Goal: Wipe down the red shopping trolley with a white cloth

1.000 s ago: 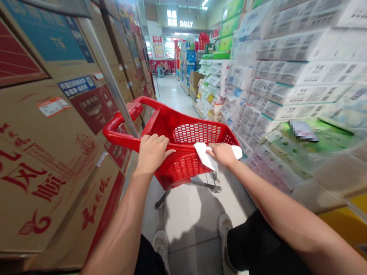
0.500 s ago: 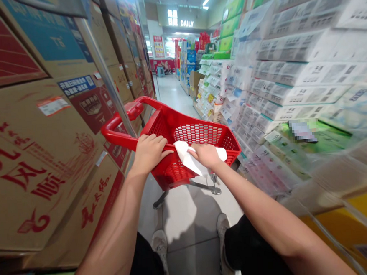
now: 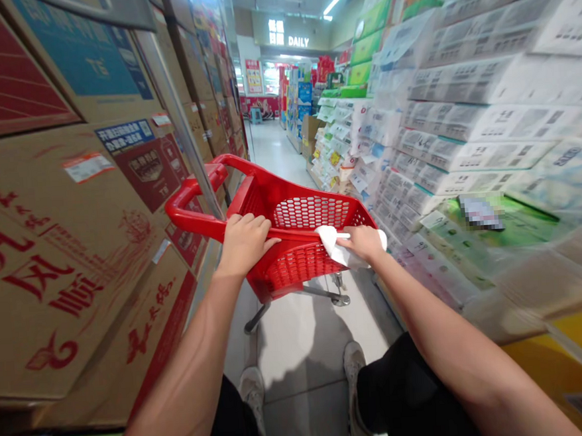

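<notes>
A red plastic shopping cart point(image 3: 295, 271) with mesh sides stands sideways in front of me, its handle toward the left. My left hand point(image 3: 247, 240) is closed over the near top rim, close to the handle end. Farther right along the same rim, my right hand point(image 3: 365, 243) grips a white cloth point(image 3: 328, 242) and presses it against the cart's edge near the corner. Part of the cloth hangs below the fingers. Under the basket a metal leg with a caster point(image 3: 340, 300) shows.
Stacked brown cartons point(image 3: 49, 261) line the left side, with a metal pole point(image 3: 179, 113) before them. Wrapped packs point(image 3: 464, 126) pile up on the right. An aisle floor point(image 3: 276, 142) leads back to a blue stool point(image 3: 256, 114). My shoes are on the tiles below.
My right hand has slid the white cloth rightward along the cart's near rim, toward the corner. My left hand keeps its hold on the rim, and the cart has shifted slightly in view.
</notes>
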Demonstrator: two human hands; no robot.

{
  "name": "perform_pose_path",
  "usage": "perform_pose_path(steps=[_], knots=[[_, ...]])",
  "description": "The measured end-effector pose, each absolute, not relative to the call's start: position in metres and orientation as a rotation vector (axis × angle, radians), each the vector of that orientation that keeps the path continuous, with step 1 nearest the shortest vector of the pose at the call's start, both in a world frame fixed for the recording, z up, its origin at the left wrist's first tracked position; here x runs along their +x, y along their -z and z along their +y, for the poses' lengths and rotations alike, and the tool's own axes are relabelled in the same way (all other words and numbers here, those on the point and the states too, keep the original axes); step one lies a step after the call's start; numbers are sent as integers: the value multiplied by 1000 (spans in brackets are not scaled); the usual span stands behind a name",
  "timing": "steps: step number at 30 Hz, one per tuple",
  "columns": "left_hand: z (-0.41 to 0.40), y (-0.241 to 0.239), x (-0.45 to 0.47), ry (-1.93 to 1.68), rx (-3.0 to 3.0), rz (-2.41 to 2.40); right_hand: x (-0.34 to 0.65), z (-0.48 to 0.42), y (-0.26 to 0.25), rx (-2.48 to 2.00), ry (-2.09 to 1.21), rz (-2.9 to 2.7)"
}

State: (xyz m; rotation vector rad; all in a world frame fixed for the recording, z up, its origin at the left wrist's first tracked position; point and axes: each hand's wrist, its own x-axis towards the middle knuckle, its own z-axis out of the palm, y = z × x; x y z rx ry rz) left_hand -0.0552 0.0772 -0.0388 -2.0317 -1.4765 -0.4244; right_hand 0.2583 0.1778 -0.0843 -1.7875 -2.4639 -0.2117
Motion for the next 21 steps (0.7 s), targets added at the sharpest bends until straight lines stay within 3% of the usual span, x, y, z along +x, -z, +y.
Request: perform_pose_path(steps=[10,21], knots=[[82,42,-53,444,-2038,-1453,118,140,67,-1380,143,-2518],[84,42,-71,437,-2037,-1415,243,171,89,-1722,249,-2471]])
